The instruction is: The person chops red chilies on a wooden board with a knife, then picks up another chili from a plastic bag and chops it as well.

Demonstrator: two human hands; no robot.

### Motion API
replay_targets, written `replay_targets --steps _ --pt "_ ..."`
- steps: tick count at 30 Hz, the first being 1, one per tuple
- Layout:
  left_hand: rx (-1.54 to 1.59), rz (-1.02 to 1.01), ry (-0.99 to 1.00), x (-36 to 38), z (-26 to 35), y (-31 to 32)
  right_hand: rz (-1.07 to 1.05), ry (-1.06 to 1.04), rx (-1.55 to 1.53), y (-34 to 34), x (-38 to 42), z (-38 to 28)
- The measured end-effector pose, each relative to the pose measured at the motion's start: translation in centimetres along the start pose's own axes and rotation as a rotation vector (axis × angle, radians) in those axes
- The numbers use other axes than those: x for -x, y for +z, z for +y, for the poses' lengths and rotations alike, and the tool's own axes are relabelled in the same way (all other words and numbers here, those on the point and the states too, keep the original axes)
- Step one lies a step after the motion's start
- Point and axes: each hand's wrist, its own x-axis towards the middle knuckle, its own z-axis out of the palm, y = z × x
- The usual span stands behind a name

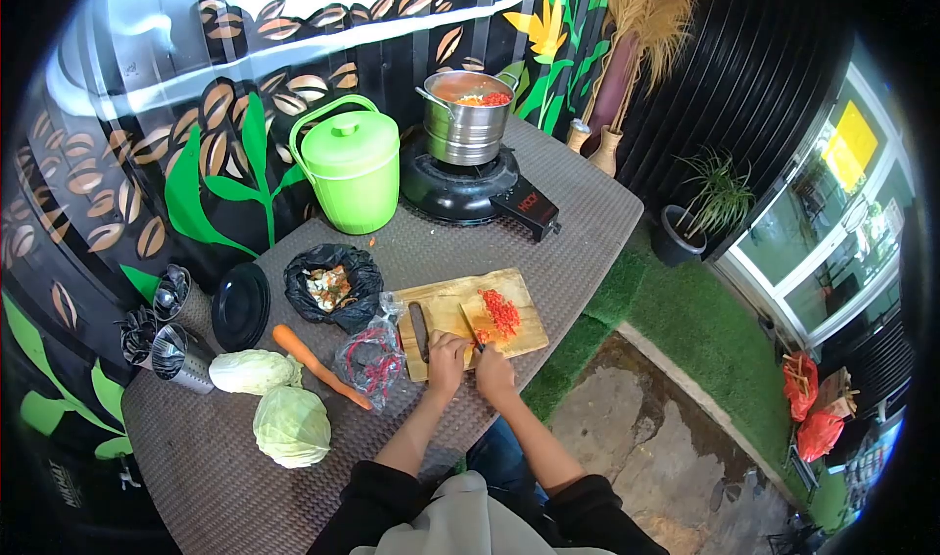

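Note:
On a wooden cutting board (pixel 441 313) lies a pile of chopped red pieces (pixel 500 312). My right hand (pixel 495 371) is closed round the handle of a knife (pixel 467 321), whose blade points away from me over the board. Just left of it, my left hand (pixel 448 356) presses down with curled fingers. What sits under those fingers is mostly hidden; a little red and orange shows beside the blade. A clear plastic bag with red chilies (pixel 369 364) lies left of the board, beside a whole carrot (pixel 318 365).
A cabbage (pixel 292 427) and a napa cabbage (pixel 257 371) lie left. Behind the board are a black bag of scraps (pixel 334 286), a green lidded bucket (pixel 351 168) and a steel pot (pixel 468 129) on a portable stove (pixel 460 188). Utensil holders (pixel 183 359) stand at the left edge.

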Motion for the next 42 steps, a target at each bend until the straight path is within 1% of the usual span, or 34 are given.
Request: replay_targets --steps 2,3,5,7,9,12,13,14,16,17,18,20,21,26,28,30,32,33,35,39,41,42 --pt "0.006 -0.003 -0.003 0.2 0.1 0.0 -0.125 -0.063 0.001 -0.6 -1.7 0.6" --pt "0.028 0.003 -0.036 0.2 0.2 0.1 -0.212 -0.056 -0.019 -1.2 -2.4 0.8" --pt "0.05 0.015 -0.07 0.2 0.1 0.1 -0.209 -0.056 0.005 -1.8 -1.8 0.9" --pt "0.034 0.026 -0.024 0.2 -0.3 0.3 -0.209 -0.057 0.031 -1.8 -0.4 0.4" --pt "0.028 0.03 -0.02 0.2 -0.3 0.2 0.01 0.007 0.026 -0.6 1.3 -0.3" --pt "0.014 0.031 -0.02 0.2 -0.1 0.0 -0.03 0.01 -0.038 -0.7 0.4 -0.4" --pt "0.009 0.03 -0.019 0.3 0.0 0.0 -0.03 -0.046 -0.056 -0.5 -0.4 0.4" --pt "0.011 0.032 -0.014 0.2 0.1 0.0 -0.025 -0.047 -0.056 -0.9 -1.1 0.9" --pt "0.016 0.024 -0.011 0.2 0.1 -0.1 -0.255 -0.082 -0.068 -1.7 -2.3 1.6" --pt "0.013 0.028 -0.01 0.3 0.0 -0.1 -0.266 -0.057 -0.081 -1.9 -2.0 1.5" --pt "0.008 0.019 -0.015 0.3 -0.1 -0.1 -0.266 -0.06 -0.081 -1.8 -1.3 1.2" --pt "0.003 0.01 -0.017 0.2 -0.3 0.1 -0.078 0.008 0.008 -1.1 0.7 0.3" --pt "0.0 0.017 -0.016 0.2 -0.3 0.2 -0.039 0.052 0.011 -0.9 1.3 -0.3" --pt "0.011 0.002 -0.007 0.3 0.3 0.0 -0.056 0.044 -0.034 -1.0 -0.7 -0.3" --pt "-0.008 0.007 0.008 0.2 0.4 -0.1 -0.195 -0.07 -0.038 -1.1 -2.2 1.0" --pt "-0.018 0.004 0.012 0.3 0.3 -0.1 -0.234 -0.092 -0.018 -1.0 -2.0 1.1" --pt "-0.023 -0.001 0.018 0.2 0.1 -0.1 -0.103 -0.014 0.033 -0.3 -0.5 1.0" --pt "-0.027 -0.008 0.018 0.2 0.0 -0.1 -0.104 -0.013 0.032 -0.3 0.2 0.4" --pt "-0.031 -0.018 0.017 0.3 -0.1 -0.1 0.008 0.068 -0.031 0.0 1.3 -0.5" --pt "-0.009 -0.007 0.037 0.2 0.2 -0.3 -0.061 0.013 -0.023 -0.5 -1.2 -0.1" --pt "-0.009 0.001 0.037 0.2 0.3 -0.4 -0.184 -0.081 -0.028 -1.3 -2.3 0.5" --pt "-0.008 0.005 0.037 0.2 0.3 -0.4 -0.184 -0.084 -0.027 -1.3 -2.4 0.7"
